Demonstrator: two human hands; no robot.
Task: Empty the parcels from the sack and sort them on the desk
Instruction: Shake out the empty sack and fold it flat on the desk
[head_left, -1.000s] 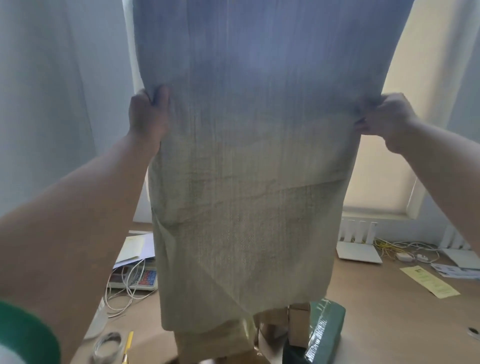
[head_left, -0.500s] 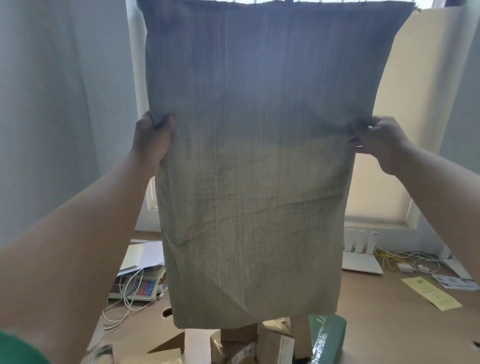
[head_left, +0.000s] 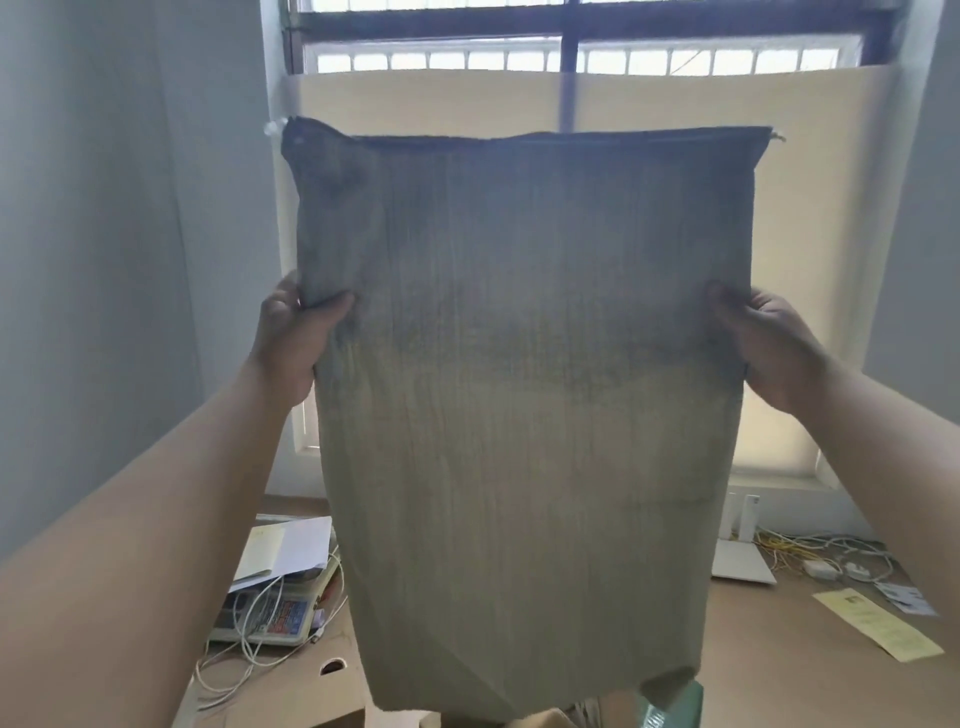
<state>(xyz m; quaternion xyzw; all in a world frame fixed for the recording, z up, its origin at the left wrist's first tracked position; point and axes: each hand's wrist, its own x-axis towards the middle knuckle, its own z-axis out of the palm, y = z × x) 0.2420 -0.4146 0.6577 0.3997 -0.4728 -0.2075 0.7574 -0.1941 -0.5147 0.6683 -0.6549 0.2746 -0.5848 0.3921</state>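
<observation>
Sack between both hands' fingers

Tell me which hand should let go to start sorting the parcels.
Probably the right hand: both grip the sack, but the green parcel shows below its right corner.

Sack hung over desk, parcels beneath; scale lay left, router and slip far right.

grey-green woven sack, yellow slip
</observation>
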